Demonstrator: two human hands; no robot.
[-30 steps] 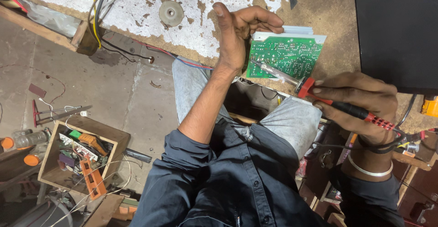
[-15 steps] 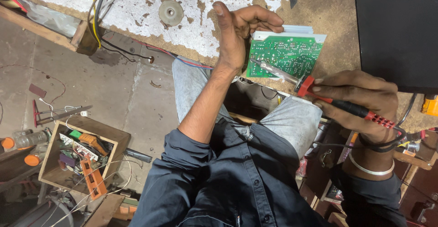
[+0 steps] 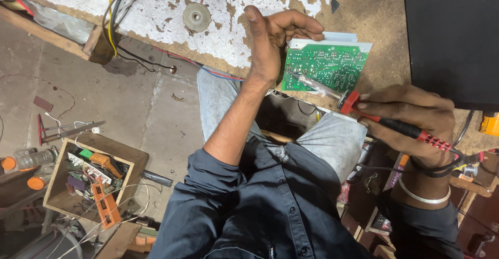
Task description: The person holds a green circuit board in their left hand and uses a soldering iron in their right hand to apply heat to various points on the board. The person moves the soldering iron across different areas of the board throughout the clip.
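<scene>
From the head view, I see almost nothing different from the pictures of a second and half a second ago: both hands, the board and the iron sit in the same places, so I read this as a steady hold on one spot, not a move between spots. My left hand [image 3: 273,43] is curled around the left edge of the green circuit board [image 3: 327,66], thumb up, fingers wrapped over its top corner, gripping it tilted with its solder side toward the camera, above the near edge of the table [image 3: 364,9]. My right hand [image 3: 410,121] is closed around the red and black handle of the soldering iron [image 3: 364,105], and the metal shaft runs up and left so that its tip lies against the lower left part of the board; whether it truly touches a joint I cannot tell at this size. Since the tip has not shifted across the three pictures, I judge that the work on that one point of the board goes on and is not finished. Around it, a round grey disc [image 3: 197,16] lies on the flaking white tabletop with cables [image 3: 117,9] beside it, a big black box [image 3: 452,35] stands at the right, and down on the floor at the left a wooden box of parts [image 3: 88,178] sits well apart from the hands.
</scene>
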